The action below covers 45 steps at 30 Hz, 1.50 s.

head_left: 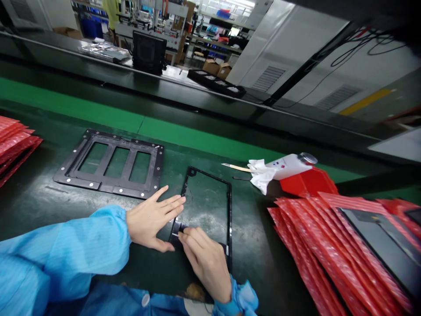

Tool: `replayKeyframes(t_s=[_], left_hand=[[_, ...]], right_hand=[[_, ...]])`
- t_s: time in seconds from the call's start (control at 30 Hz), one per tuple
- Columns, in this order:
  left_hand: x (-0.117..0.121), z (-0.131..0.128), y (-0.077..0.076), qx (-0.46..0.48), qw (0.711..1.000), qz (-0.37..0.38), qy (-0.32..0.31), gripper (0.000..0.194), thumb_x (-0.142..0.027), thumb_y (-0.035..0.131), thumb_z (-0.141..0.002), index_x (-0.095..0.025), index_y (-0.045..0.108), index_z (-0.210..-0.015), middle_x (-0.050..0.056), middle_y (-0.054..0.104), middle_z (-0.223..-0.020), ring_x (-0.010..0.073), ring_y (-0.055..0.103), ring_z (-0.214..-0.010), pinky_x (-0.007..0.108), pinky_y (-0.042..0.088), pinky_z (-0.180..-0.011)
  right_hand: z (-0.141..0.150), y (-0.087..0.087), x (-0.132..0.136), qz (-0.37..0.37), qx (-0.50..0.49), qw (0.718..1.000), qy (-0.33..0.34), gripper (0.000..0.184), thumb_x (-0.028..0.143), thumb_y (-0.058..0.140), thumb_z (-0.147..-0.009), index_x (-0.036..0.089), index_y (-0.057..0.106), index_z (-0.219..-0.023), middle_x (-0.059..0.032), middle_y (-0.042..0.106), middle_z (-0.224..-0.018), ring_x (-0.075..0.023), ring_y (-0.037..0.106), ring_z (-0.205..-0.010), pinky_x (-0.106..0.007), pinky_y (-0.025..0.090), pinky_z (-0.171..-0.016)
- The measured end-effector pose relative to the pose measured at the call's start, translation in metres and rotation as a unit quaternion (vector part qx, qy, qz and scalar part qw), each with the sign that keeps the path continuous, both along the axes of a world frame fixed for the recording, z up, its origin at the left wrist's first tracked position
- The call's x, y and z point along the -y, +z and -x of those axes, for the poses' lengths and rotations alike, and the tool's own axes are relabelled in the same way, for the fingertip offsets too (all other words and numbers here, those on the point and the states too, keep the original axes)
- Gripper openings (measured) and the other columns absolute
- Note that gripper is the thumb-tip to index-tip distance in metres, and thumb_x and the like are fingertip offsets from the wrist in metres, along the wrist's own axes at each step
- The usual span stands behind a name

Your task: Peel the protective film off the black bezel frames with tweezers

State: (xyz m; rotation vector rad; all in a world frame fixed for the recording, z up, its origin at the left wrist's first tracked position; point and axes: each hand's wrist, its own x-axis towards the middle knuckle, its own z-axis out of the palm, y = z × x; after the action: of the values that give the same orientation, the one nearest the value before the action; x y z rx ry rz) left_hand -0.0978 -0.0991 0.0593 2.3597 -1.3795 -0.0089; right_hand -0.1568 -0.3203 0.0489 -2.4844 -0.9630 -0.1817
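Note:
A thin black rectangular frame (229,206) lies flat on the dark green table in front of me. My left hand (153,218) rests flat on the table with fingers stretched out, its fingertips touching the frame's left edge. My right hand (204,256) is closed in a pinch at the frame's near left corner, pressing on a small piece there that I cannot make out. Both arms wear light blue sleeves.
A black jig plate (110,163) with three windows lies to the left. Red bubble bags are stacked at the right (329,245), some with dark panels on top, and at far left (15,142). A white bottle (286,166), white cloth (261,173) and a stick (235,167) lie behind the frame.

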Motion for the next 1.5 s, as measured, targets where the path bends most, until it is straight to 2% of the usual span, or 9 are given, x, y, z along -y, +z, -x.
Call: replayKeyframes(t_s=[0.1,0.27,0.4,0.57,0.7,0.83,1.1,1.27,1.5], left_hand=[[-0.0001,-0.0001,-0.0009,0.002,1.0,-0.001,0.001,0.087,-0.062,0.049,-0.083,-0.001,0.029,-0.143,0.025,0.027,-0.15,0.0321,0.026,-0.141,0.052,-0.004,-0.117],[-0.0003,-0.0004,-0.0016,0.002,1.0,-0.004,-0.002,0.088,-0.063,0.049,-0.083,-0.002,0.03,-0.143,0.024,0.027,-0.151,0.0317,0.025,-0.142,0.053,-0.004,-0.117],[0.0,-0.0002,-0.0017,0.002,1.0,-0.005,0.001,0.088,-0.062,0.05,-0.083,-0.002,0.029,-0.143,0.024,0.027,-0.151,0.0315,0.025,-0.142,0.052,-0.003,-0.117],[0.0002,-0.0001,-0.0022,0.002,1.0,-0.002,0.0,0.087,-0.061,0.05,-0.083,-0.002,0.029,-0.143,0.024,0.027,-0.151,0.0317,0.025,-0.142,0.053,-0.003,-0.117],[0.0002,0.0,-0.0025,0.001,1.0,0.002,0.001,0.088,-0.061,0.051,-0.083,-0.002,0.028,-0.144,0.024,0.028,-0.15,0.0322,0.025,-0.142,0.053,-0.002,-0.117],[0.0002,-0.0001,-0.0027,0.0,1.0,-0.006,-0.001,0.087,-0.061,0.05,-0.083,-0.002,0.027,-0.144,0.024,0.026,-0.151,0.0314,0.024,-0.142,0.053,-0.004,-0.117],[0.0009,-0.0007,-0.0034,0.003,1.0,-0.002,0.0,0.088,-0.059,0.052,-0.082,-0.002,0.027,-0.144,0.024,0.026,-0.151,0.0312,0.025,-0.142,0.053,-0.003,-0.117],[0.0012,-0.0003,-0.0039,0.003,1.0,0.004,0.007,0.087,-0.058,0.053,-0.081,-0.002,0.028,-0.143,0.024,0.027,-0.15,0.0319,0.026,-0.141,0.053,-0.001,-0.117],[0.0003,-0.0004,-0.0035,0.005,1.0,-0.001,0.001,0.088,-0.059,0.051,-0.082,-0.002,0.027,-0.144,0.024,0.027,-0.151,0.0313,0.025,-0.142,0.053,-0.003,-0.117]], right_hand=[[0.0002,-0.0012,-0.0005,0.009,0.004,1.0,-0.025,0.024,0.016,0.036,-0.101,0.017,0.06,-0.1,-0.0074,0.063,-0.095,-0.0183,0.058,-0.083,-0.029,0.046,-0.066],[0.0018,-0.0033,0.0004,-0.002,-0.012,1.0,0.016,0.022,0.015,0.037,-0.101,0.017,0.059,-0.103,-0.0062,0.063,-0.097,-0.0183,0.056,-0.083,-0.029,0.044,-0.066],[0.0006,-0.0041,0.001,-0.006,-0.032,0.999,-0.022,0.019,0.015,0.039,-0.101,0.018,0.058,-0.099,-0.0058,0.062,-0.098,-0.0189,0.055,-0.086,-0.029,0.043,-0.068],[0.0008,-0.0034,0.0011,-0.01,-0.034,0.999,0.016,0.02,0.015,0.038,-0.101,0.018,0.058,-0.105,-0.0058,0.062,-0.099,-0.0183,0.055,-0.085,-0.029,0.043,-0.069],[0.0009,-0.0028,0.0004,-0.006,-0.031,0.999,-0.022,0.021,0.016,0.038,-0.101,0.018,0.058,-0.101,-0.0062,0.062,-0.099,-0.0186,0.055,-0.087,-0.029,0.044,-0.068],[0.0012,-0.0026,0.001,-0.004,-0.021,1.0,0.017,0.022,0.016,0.037,-0.101,0.017,0.058,-0.105,-0.0062,0.063,-0.099,-0.0186,0.055,-0.083,-0.03,0.044,-0.068],[0.0025,-0.0036,0.0003,-0.006,-0.015,1.0,0.009,0.021,0.014,0.039,-0.101,0.017,0.058,-0.106,-0.0065,0.063,-0.101,-0.0191,0.054,-0.085,-0.03,0.043,-0.069],[0.0017,-0.0021,-0.0023,0.004,-0.006,0.999,-0.041,0.021,0.013,0.038,-0.101,0.017,0.059,-0.101,-0.0064,0.063,-0.099,-0.0194,0.055,-0.086,-0.03,0.043,-0.068],[0.0026,-0.0025,-0.0012,0.003,-0.013,1.0,-0.004,0.021,0.013,0.039,-0.1,0.018,0.059,-0.104,-0.0061,0.063,-0.1,-0.0192,0.055,-0.085,-0.029,0.043,-0.068]])
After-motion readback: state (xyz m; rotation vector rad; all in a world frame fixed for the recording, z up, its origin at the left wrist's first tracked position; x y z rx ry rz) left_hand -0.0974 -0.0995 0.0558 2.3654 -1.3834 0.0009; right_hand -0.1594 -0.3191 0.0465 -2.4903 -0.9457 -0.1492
